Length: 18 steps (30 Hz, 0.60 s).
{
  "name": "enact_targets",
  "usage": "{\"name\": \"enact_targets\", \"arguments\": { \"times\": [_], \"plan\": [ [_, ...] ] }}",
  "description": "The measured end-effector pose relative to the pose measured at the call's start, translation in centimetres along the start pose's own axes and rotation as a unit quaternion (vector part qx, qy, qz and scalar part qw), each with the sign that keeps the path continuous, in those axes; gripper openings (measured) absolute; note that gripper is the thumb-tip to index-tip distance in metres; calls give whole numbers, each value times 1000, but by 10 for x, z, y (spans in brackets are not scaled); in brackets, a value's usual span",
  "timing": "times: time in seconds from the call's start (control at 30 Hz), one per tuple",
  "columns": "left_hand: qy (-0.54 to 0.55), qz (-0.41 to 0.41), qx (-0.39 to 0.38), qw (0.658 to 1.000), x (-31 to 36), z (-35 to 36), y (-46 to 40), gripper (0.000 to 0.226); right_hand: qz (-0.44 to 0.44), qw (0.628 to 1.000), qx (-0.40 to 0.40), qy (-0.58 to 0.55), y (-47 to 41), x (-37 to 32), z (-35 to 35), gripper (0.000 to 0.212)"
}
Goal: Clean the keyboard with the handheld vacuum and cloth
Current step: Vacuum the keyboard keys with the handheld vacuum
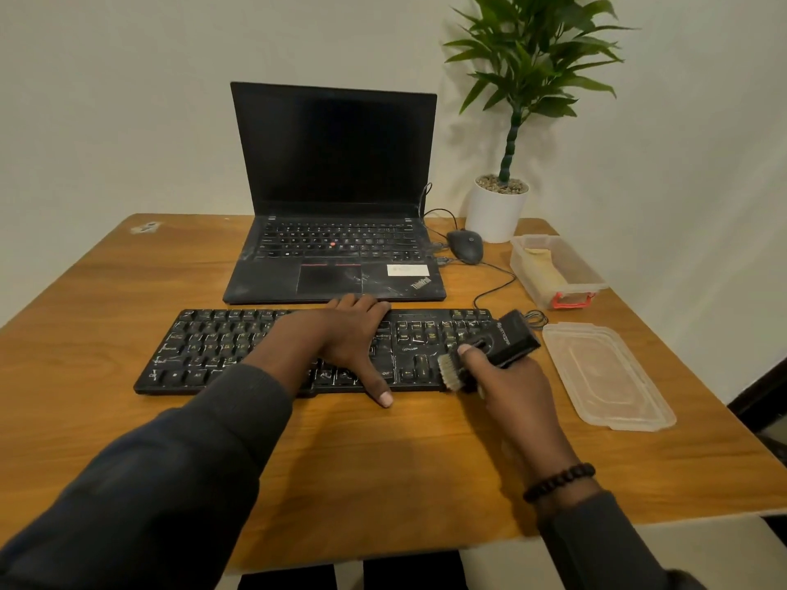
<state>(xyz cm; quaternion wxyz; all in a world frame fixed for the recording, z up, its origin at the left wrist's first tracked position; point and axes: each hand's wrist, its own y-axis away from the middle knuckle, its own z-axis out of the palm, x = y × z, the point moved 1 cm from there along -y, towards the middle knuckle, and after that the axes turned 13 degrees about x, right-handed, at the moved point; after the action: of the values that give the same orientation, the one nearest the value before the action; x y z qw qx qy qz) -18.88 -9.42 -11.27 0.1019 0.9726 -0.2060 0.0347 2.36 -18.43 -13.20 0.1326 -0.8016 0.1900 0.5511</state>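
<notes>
A black keyboard [221, 347] lies flat across the middle of the wooden table [106, 291], its long side parallel to the near edge, dusty streaks showing on its keys. The left hand [347, 334], reaching in from a dark sleeve [170, 462], rests palm down on the keyboard's centre with its fingers straight and spread toward the far edge, the thumb stretched out over the near rim onto the table (it holds nothing, only presses down). Behind the keyboard an open laptop [336, 198] stands with a dark screen, its palm rest smudged. To the right of it a black mouse [466, 244] sits on the table, its cable trailing toward the keyboard's right end. The right hand [506, 385], a beaded bracelet [558, 483] on its wrist, is curled round a small black handheld vacuum [511, 338], thumb laid along the top of it; the vacuum is tilted, with its pale bristle brush head [449, 370] down on the right-hand end of the keyboard near the arrow keys. Further back a potted plant [502, 193] stands in a white pot by the wall. A clear plastic box [553, 270] with a red latch holds a yellowish cloth [543, 266], and its clear lid [609, 376] lies flat on the table just right of the keyboard.
</notes>
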Motion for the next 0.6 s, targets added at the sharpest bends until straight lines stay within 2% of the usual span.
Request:
{"name": "enact_targets", "arguments": {
  "times": [0.17, 0.27, 0.33, 0.37, 0.47, 0.6],
  "plan": [
    [-2, -2, -3, 1000, 1, 0, 0, 144, -58, 992, -54, 102, -22, -18, 11, 18],
    [-4, -2, -1, 1000, 0, 1, -1, 145, -60, 978, -148, 135, -27, -26, 2, 25],
    [-3, -1, 0, 1000, -1, 1, -1, 145, -30, 965, -222, 138, -29, -33, -9, 23],
    [-3, -1, -1, 1000, -1, 1, -1, 145, -19, 965, -226, 132, -32, -36, -12, 23],
    [-4, -3, -3, 1000, 0, 0, -2, 146, -35, 978, -172, 111, -44, -36, -8, 27],
    [-1, -5, 0, 1000, 0, 0, -1, 146, -74, 970, -176, 152, -35, -34, 7, 29]
  ]
}}
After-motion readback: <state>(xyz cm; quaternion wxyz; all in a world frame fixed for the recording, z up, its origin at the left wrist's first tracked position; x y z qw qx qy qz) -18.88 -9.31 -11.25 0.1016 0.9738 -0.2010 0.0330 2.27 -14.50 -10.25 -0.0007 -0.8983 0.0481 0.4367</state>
